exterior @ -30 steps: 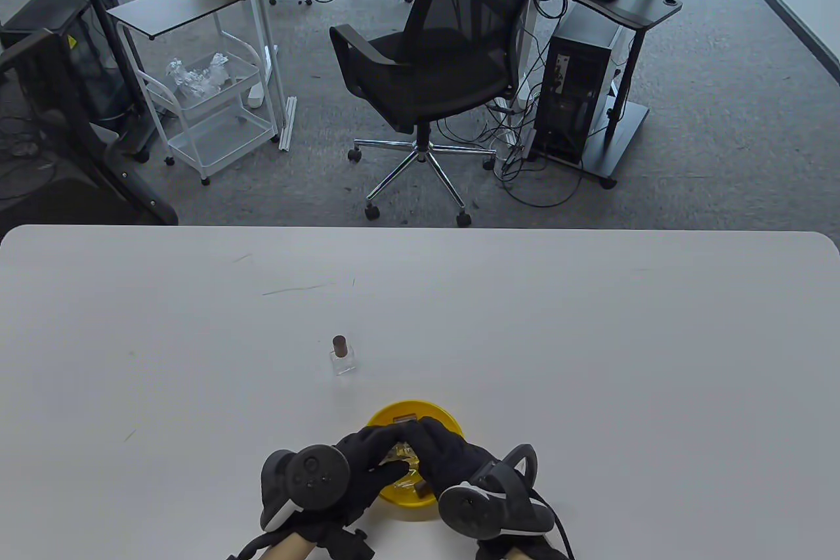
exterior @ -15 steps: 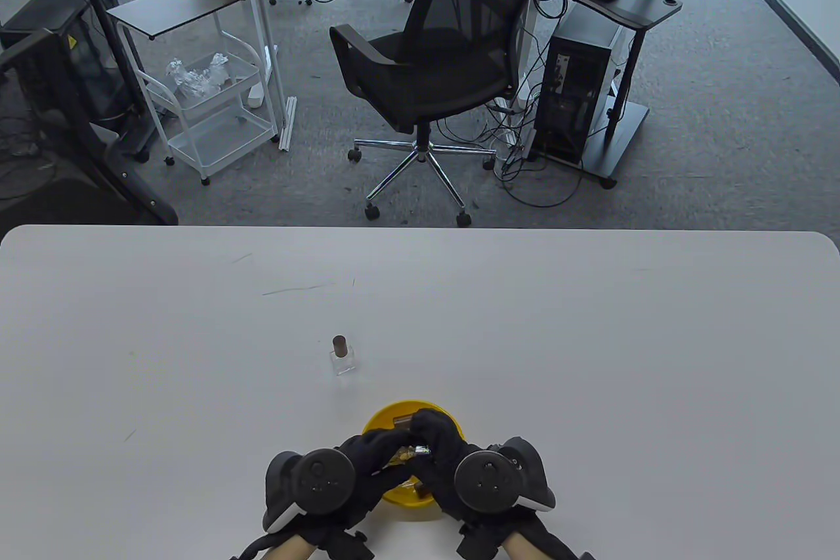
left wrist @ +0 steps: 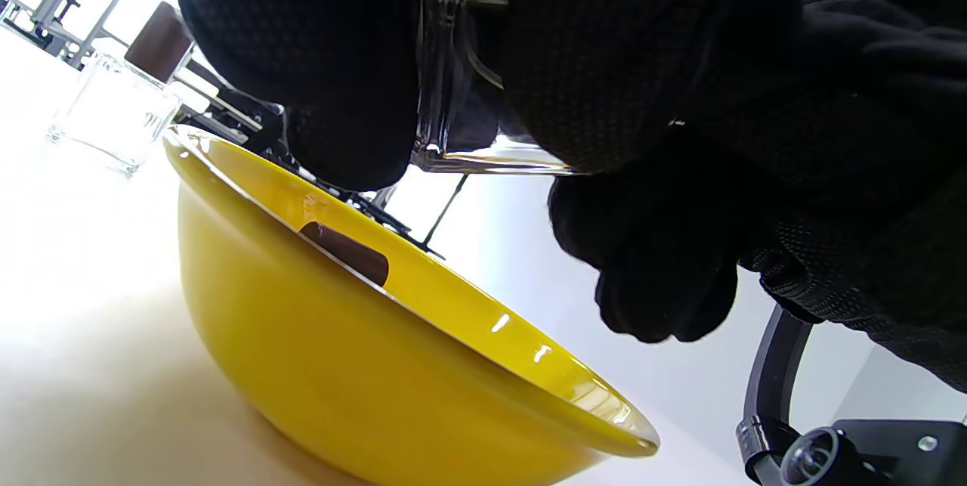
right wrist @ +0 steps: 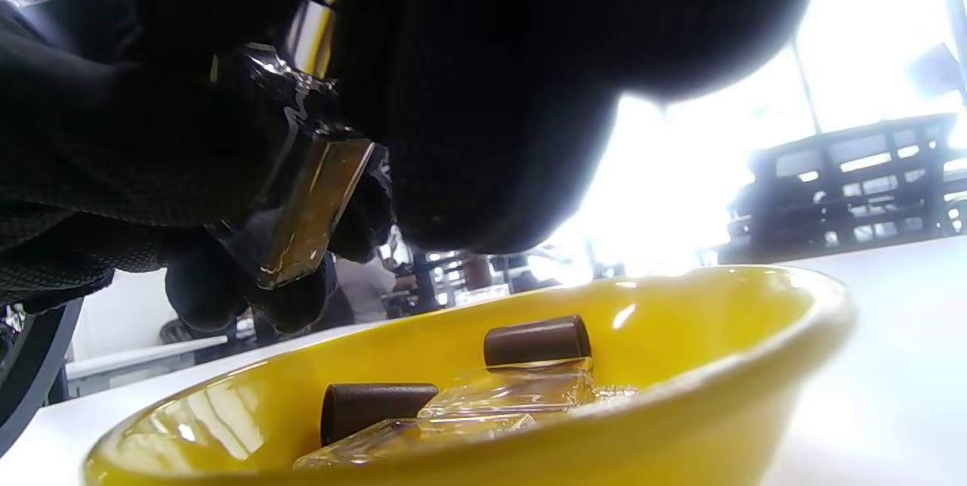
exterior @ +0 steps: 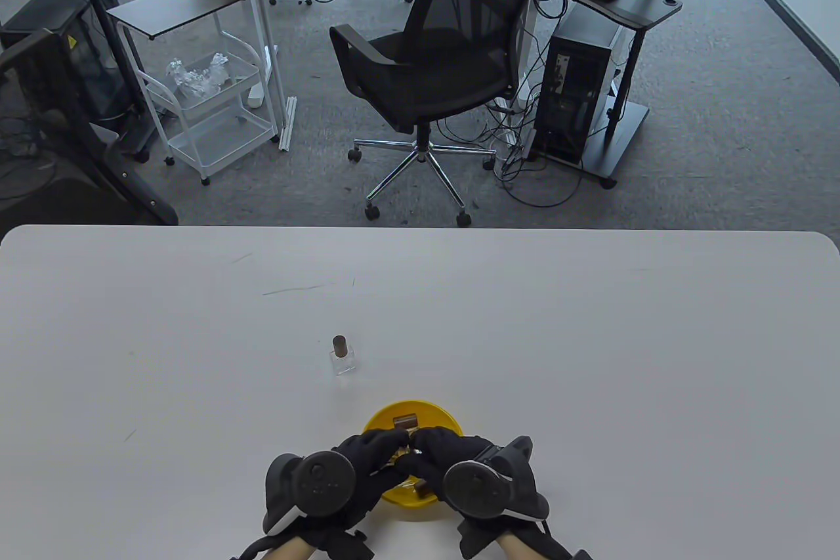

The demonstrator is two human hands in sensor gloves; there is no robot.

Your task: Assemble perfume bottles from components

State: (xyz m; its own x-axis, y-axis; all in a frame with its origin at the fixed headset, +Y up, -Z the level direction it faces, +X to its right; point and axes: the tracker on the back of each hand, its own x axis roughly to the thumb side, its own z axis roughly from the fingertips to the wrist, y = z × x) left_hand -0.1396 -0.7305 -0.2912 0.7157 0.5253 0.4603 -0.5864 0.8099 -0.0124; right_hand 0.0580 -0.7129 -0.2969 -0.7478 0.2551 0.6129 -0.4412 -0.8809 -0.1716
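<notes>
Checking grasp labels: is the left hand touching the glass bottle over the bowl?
Touching. In the left wrist view the left hand has its gloved fingers pressed on both sides of the glass bottle, held above the yellow bowl.

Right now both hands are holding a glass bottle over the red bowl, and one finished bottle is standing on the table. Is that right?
Almost. The bowl is yellow, not red; the table view and both wrist views show it. The rest holds: the left hand and right hand hold a glass bottle over it, and one finished bottle stands on the table.
</notes>
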